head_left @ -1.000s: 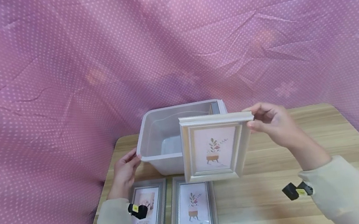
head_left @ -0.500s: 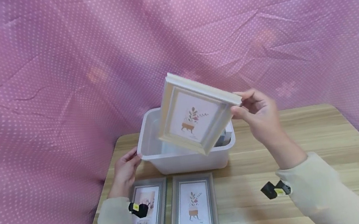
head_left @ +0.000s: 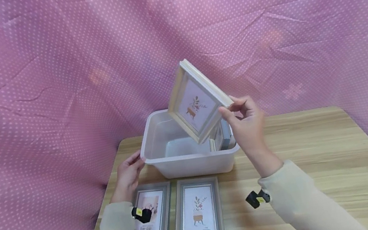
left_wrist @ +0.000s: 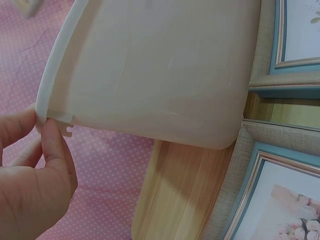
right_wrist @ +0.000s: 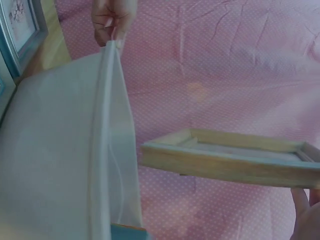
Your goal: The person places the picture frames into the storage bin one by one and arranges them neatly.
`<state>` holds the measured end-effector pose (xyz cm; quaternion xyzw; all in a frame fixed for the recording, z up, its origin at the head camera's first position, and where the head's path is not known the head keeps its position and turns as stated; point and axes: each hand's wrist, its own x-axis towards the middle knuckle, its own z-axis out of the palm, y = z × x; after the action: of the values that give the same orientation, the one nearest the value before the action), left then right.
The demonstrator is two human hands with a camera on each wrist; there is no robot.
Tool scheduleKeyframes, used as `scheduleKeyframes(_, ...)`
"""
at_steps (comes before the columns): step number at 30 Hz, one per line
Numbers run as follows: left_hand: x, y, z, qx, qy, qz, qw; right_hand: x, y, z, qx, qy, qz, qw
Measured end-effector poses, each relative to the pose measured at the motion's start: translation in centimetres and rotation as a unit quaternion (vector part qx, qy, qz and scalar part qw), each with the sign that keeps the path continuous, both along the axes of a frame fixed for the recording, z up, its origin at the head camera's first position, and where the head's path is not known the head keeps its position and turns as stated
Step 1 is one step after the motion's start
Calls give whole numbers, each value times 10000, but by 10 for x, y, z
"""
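Pink dotted cloth [head_left: 51,72] behind wood-grain table [head_left: 321,140], tub [head_left: 193,167].

Soft, even light fills my head view, palest on the upper folds of the pink, white-dotted cloth [head_left: 167,19], with a dim, diffuse shadow beside my beige right sleeve [head_left: 304,202] on the pale wood-grain table [head_left: 325,164]. Wide-angle distortion stretches the cloth toward the outer edges. My left wrist view is duller, with thin glints on the white plastic tub [left_wrist: 150,75] and a blurred pale shape [left_wrist: 24,7] in the top corner. My right wrist view looks hazy, the cream rectangular picture frame [right_wrist: 230,167] soft-edged.
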<state>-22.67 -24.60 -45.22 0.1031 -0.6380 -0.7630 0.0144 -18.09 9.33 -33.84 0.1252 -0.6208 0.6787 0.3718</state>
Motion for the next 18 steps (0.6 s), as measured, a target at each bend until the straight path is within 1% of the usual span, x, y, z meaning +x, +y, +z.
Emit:
scheduleKeyframes(2,0,0,0,-20,9,2,10000,-4,-6,-6,45,6,-278,9996)
scheduleKeyframes(4,0,0,1,-17,17,15,10000,-7,-10,-12,38,12,-476,9989)
scheduleKeyframes(10,0,-1,1,-60,-36,48,10000,-14,-23,-34,-93,-16,-838,9964)
scheduleKeyframes(11,0,-1,1,-73,-56,57,9999,-14,-25,-37,-85,-37,-892,9960)
scheduleKeyframes(16,0,-1,1,-201,-130,23,9997,-5,-36,-40,-21,-277,-1222,9921)
scheduleKeyframes(18,0,-1,1,-218,-131,35,9997,-7,-39,-47,-20,-400,-1334,9903)
